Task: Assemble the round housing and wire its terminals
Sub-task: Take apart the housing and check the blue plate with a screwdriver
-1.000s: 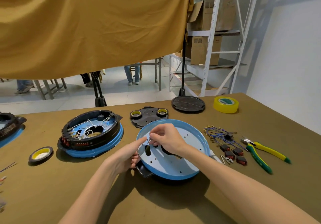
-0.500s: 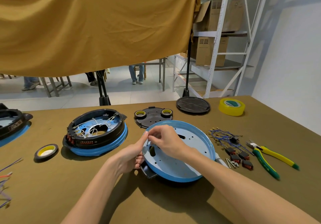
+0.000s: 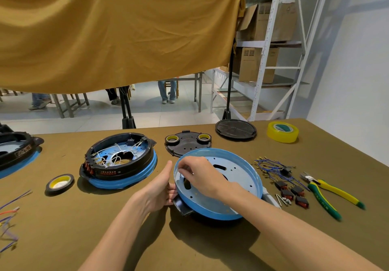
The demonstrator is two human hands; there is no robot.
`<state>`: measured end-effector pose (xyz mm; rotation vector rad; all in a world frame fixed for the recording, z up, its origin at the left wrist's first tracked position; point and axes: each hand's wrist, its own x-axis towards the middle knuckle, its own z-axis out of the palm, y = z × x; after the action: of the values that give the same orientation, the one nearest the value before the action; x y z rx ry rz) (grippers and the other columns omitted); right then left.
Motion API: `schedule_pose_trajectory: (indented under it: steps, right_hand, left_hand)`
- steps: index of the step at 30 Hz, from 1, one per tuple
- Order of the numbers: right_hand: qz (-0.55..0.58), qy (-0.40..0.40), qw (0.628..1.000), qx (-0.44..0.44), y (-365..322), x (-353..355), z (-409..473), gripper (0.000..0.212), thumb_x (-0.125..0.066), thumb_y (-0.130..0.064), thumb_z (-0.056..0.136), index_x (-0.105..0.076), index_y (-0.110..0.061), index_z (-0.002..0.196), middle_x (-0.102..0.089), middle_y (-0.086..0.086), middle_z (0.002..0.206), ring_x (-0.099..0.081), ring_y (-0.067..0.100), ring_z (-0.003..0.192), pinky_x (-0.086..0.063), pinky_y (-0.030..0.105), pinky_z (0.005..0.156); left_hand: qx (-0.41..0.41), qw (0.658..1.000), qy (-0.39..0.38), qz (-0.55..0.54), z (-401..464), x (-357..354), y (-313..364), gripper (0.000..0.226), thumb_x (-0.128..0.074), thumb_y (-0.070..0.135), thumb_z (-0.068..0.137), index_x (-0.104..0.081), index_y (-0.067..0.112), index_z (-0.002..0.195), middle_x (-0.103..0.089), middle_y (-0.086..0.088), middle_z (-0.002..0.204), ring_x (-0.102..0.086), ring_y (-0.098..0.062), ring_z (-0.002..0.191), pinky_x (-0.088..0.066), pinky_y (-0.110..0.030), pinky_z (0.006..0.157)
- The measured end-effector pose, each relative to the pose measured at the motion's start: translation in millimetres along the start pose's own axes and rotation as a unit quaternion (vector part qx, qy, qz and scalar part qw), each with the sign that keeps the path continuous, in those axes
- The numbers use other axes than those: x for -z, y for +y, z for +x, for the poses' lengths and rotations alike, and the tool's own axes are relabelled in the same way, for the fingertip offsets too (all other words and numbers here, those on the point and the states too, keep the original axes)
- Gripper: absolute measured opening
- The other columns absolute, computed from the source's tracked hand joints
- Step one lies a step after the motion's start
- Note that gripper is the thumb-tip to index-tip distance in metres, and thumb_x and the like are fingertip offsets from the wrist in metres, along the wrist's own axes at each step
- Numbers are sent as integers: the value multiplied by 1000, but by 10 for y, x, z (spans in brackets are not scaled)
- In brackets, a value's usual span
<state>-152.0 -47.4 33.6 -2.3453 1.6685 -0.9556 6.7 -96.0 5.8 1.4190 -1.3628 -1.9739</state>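
- One blue pan lay on the table before the person, bare inside, no wires fitted.
- The left hand gripped its near-left rim; the right hand pinched something small inside, too small to identify.
- Blue wires, red switches and pliers lay unused to the right.
- A wired unit sat to the left; most work likely remained.
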Motion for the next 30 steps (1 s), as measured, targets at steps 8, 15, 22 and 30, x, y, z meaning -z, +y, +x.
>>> schedule_pose_trajectory:
  steps: [8, 15, 22, 30]
  right_hand:
    - [-21, -2, 1000, -2, -5, -50, -6, 13, -55, -18, 105, -63, -10, 111, -71, 4, 104, -64, 18, 93, -56, 38, 85]
    - [-5, -10, 1000, -12, 17, -42, 13, 12, -57, -18, 104, -63, -13, 112, -72, 3, 102, -65, 15, 91, -57, 37, 84]
    - [-60, -10, 998, 22, -19, -41, -13, 13, -53, -17, 106, -62, -8, 111, -70, 6, 104, -63, 21, 92, -54, 39, 83]
    - [-3, 11, 1000, -22, -42, -45, 11, 11, -61, -16, 102, -65, -9, 109, -73, 3, 100, -66, 15, 90, -57, 33, 83]
  left_hand:
    - [19, 1000, 4, -5, -69, -11, 15, 83, -19, 73, 100, -61, 1, 98, -59, 0, 57, -52, -14, 67, -50, -26, 61]
    - [9, 1000, 8, -18, -76, -9, 1, 78, -21, 70, 102, -61, 4, 91, -50, 2, 53, -46, -10, 51, -46, -21, 49]
    - [-4, 999, 32, -35, -27, 6, -52, 59, -32, 50, 108, -64, 1, 108, -70, -2, 60, -64, -15, 70, -54, -27, 54]
    - [-41, 998, 37, -8, -26, 20, -87, 32, -47, 25, 108, -60, 12, 83, -50, 2, 62, -44, -10, 58, -43, -22, 58]
